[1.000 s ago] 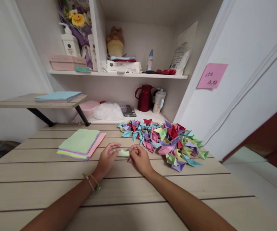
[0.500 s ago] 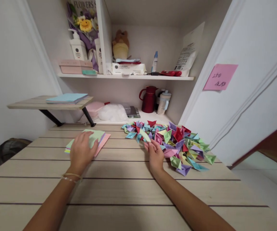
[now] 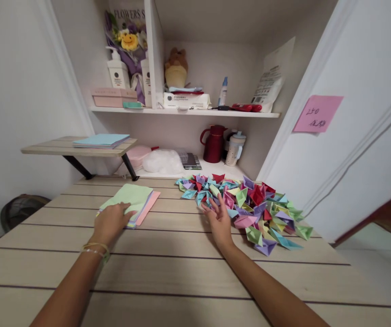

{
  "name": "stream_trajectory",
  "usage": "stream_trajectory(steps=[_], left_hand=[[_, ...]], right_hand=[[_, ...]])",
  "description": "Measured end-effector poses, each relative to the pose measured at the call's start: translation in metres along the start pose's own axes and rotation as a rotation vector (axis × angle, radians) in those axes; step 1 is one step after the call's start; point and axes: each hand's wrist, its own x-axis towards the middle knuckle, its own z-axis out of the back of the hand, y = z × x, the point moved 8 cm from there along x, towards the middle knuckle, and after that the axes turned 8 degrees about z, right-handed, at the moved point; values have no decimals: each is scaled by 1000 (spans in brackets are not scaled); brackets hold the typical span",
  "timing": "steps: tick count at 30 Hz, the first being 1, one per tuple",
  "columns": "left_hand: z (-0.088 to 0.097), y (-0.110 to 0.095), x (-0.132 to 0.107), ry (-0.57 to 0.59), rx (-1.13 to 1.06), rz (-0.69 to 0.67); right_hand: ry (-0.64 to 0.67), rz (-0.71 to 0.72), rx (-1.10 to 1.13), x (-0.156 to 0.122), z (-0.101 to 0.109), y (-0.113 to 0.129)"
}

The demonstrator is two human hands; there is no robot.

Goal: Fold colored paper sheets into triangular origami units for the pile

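My left hand (image 3: 111, 223) rests on the near left part of a stack of coloured paper sheets (image 3: 130, 197), light green on top with pink and purple edges below. Its visible fingers lie on the top sheet, apart from the thumb; some fingertips are hidden. My right hand (image 3: 220, 223) is open beside a heap of folded paper boats (image 3: 250, 206), its fingers spread and nothing in them. Just beyond its fingertips, a light green paper boat (image 3: 215, 190) lies at the heap's left side.
A small raised shelf (image 3: 51, 146) at the left bears blue sheets (image 3: 100, 140). Behind the slatted table (image 3: 168, 277) stand a red jug (image 3: 213, 144), a cream cup (image 3: 235, 150) and a white plastic bag (image 3: 163, 161). A pink note (image 3: 318, 113) hangs at the right.
My right hand has let go of the light green paper boat at the heap and spread its fingers. My left hand has slid toward me on the stack. The view has shifted slightly.
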Motion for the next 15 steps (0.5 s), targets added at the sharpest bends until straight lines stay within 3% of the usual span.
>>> stream_trajectory(steps=[2, 4, 6, 8, 12, 15], left_hand=[[4, 4, -1, -43, -4, 44], [17, 1, -5, -186, -40, 40], [35, -12, -14, -383, -141, -74], [46, -35, -29, -507, -265, -294], [38, -88, -60, -493, -327, -663], [22, -120, -83, -478, -299, -845]], right_hand=[[2, -5, -20, 0, 1, 1], [14, 6, -61, 0, 0, 2], [62, 34, -134, -2, -4, 5], [169, 76, -236, -6, -13, 8], [477, 190, -466, -24, -39, 15], [651, 284, -651, -36, -53, 20]])
